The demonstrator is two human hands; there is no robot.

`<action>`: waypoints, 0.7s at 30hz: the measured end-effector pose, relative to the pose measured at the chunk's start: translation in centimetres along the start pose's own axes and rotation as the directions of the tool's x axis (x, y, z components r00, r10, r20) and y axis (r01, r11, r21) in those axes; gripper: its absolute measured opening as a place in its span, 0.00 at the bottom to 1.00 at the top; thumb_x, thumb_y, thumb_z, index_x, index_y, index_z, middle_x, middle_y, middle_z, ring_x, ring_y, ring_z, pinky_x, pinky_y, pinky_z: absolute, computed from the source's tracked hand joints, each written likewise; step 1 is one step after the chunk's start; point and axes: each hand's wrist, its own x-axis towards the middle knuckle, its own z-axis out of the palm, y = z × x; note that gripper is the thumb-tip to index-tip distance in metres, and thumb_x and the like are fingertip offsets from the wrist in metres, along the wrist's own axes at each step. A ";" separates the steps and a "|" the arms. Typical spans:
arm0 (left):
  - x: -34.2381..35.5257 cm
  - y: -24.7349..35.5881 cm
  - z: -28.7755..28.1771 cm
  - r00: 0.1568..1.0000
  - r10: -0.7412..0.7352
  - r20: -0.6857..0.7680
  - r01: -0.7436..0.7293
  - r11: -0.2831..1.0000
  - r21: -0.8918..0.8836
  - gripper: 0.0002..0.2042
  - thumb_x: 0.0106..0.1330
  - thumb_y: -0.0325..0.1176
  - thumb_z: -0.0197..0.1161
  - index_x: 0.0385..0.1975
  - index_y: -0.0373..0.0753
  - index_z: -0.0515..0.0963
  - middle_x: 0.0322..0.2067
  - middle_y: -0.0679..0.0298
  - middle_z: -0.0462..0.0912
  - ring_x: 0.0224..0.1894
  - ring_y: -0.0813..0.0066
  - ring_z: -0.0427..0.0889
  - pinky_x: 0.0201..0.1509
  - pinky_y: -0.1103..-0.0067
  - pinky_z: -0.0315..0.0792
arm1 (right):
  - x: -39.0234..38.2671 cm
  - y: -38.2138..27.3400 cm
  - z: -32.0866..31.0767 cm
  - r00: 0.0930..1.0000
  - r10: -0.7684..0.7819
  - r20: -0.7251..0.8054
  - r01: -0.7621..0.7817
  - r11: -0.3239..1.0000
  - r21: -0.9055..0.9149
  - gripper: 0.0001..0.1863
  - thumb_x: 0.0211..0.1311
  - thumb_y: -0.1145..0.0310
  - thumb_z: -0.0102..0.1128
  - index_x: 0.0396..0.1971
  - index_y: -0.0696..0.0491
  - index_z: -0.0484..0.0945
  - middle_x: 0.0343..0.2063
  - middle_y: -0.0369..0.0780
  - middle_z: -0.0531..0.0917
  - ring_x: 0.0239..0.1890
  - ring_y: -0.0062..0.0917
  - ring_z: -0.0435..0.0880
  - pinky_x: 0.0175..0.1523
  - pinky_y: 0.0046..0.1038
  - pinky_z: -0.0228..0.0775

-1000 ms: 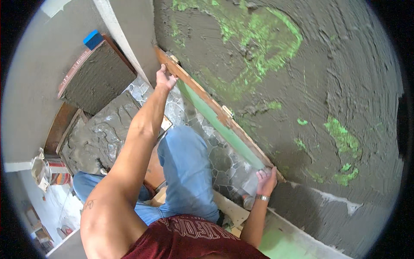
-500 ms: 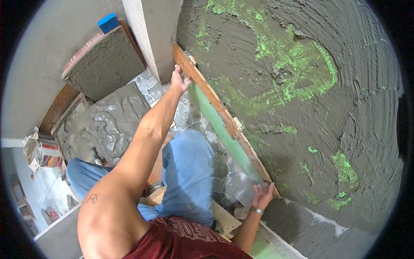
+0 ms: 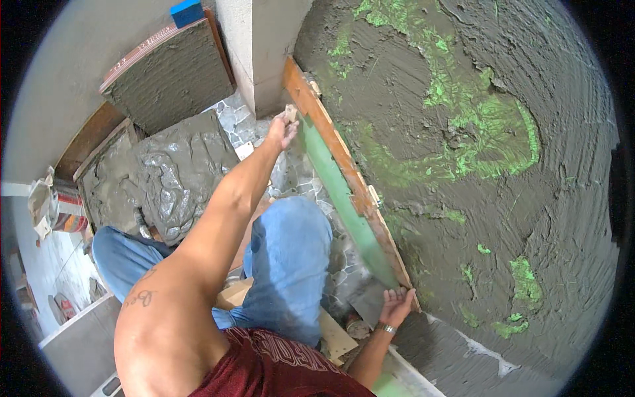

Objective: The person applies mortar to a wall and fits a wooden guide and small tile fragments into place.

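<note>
A long narrow wooden board (image 3: 329, 149), orange-brown and wet-looking, stands on edge along the mortar-covered wall (image 3: 456, 225). Near its far end, my left hand (image 3: 283, 133) is closed on a small beige piece (image 3: 291, 113), slightly apart from the board; its exact kind is unclear. At the board's near end, my right hand (image 3: 397, 308) is turned palm up, with fingers and thumb against the wood. Below the board runs a green strip (image 3: 344, 210). Small pale pieces (image 3: 374, 194) sit along the board's wall side.
Wet grey mortar (image 3: 165, 175) fills a low tray at left. Behind it leans a mortar-coated tile (image 3: 173, 78) with a blue block (image 3: 187, 12) on top. An opened bag (image 3: 63, 208) stands farther left. White pillar (image 3: 241, 53) at the corner; stone-patterned floor (image 3: 286, 173) beneath.
My left hand has come off the board and now shows a small beige piece between its fingers. My right hand stays at the near end. The view has shifted slightly.
</note>
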 end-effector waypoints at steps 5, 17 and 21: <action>-8.9 2.9 -3.7 0.991 -0.073 0.110 0.080 0.995 -0.063 0.09 0.70 0.29 0.45 0.44 0.41 0.72 0.35 0.63 0.76 0.31 0.73 0.76 0.35 0.80 0.75 | -5.1 -0.3 2.9 0.991 0.030 0.131 -0.016 0.995 -0.103 0.16 0.66 0.53 0.58 0.36 0.51 0.74 0.30 0.34 0.79 0.31 0.26 0.78 0.37 0.34 0.72; -38.9 11.7 1.1 0.847 -0.094 0.523 0.040 0.993 0.113 0.14 0.72 0.36 0.52 0.53 0.38 0.68 0.39 0.65 0.76 0.29 0.80 0.75 0.35 0.83 0.74 | -20.9 -1.0 37.5 0.104 -0.222 0.969 0.866 0.499 0.021 0.21 0.51 0.66 0.70 0.44 0.60 0.78 0.41 0.47 0.81 0.42 0.36 0.83 0.45 0.31 0.75; -40.6 12.5 -3.4 0.898 0.057 0.436 -0.108 0.990 0.093 0.15 0.70 0.34 0.56 0.53 0.36 0.73 0.42 0.64 0.81 0.34 0.81 0.79 0.37 0.82 0.75 | -21.8 4.2 38.6 0.204 -0.181 0.962 0.803 0.593 -0.058 0.17 0.53 0.67 0.67 0.41 0.59 0.81 0.35 0.46 0.84 0.36 0.33 0.84 0.42 0.29 0.75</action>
